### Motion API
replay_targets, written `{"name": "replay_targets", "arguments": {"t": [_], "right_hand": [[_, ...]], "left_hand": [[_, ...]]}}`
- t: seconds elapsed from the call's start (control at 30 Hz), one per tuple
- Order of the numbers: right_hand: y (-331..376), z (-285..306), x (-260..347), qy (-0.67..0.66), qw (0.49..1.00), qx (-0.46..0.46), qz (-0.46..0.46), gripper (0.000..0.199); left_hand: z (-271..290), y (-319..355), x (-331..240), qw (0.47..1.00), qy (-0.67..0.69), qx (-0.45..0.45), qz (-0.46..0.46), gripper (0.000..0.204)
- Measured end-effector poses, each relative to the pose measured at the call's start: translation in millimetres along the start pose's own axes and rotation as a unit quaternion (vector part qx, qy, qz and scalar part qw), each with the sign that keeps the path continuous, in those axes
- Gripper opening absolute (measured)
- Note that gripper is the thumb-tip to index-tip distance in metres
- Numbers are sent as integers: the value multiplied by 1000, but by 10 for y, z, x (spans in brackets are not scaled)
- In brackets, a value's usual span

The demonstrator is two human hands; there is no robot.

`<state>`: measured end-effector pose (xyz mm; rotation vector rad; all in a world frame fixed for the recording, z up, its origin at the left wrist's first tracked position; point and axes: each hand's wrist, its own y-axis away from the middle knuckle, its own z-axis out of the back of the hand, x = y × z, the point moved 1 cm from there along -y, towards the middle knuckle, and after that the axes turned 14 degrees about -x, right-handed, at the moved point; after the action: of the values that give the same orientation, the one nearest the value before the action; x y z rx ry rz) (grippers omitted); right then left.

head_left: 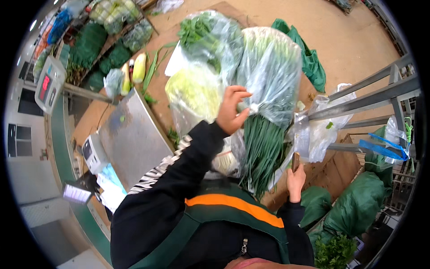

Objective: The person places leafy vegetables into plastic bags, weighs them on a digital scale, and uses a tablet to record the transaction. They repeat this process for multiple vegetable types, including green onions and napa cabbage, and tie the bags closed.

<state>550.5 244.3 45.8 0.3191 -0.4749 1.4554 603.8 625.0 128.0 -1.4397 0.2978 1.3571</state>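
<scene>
My right hand (295,180) is closed around the brown wooden handle of a cleaver (302,140); its broad pale blade points away from me. Over the table, my left hand (232,110) curls its fingers and thumb around the gathered neck of a clear plastic bag (270,74). That bag covers the far part of a large bunch of long green stalks (266,150), whose dark green ends spread toward me. Beside my left hand lies a bagged pale yellow-green leafy vegetable (195,89). Farther off is a bag of leafy greens (199,31).
A metal-topped surface (132,136) and a scale display (49,85) stand at left. Grey metal bars (367,101) with loose clear bags (320,134) are at right. Green sacks (358,201) sit at lower right, and a dark green bag (309,58) lies at the far table edge.
</scene>
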Motion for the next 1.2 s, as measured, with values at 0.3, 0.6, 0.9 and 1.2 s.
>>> {"name": "replay_targets", "arguments": {"t": [0.3, 0.6, 0.9, 1.2], "right_hand": [[911, 304, 802, -509, 849, 72, -119, 10], [1309, 93, 1578, -375, 866, 307, -119, 18], [1533, -160, 1699, -279, 901, 330, -48, 18], [1425, 133, 1858, -279, 886, 356, -99, 21]], "left_hand": [[976, 2188, 565, 942, -174, -11, 287, 15], [752, 3012, 1103, 912, -182, 43, 365, 28], [776, 2763, 925, 936, -80, 82, 333, 27], [773, 2826, 766, 900, 101, 16, 423, 21]]}}
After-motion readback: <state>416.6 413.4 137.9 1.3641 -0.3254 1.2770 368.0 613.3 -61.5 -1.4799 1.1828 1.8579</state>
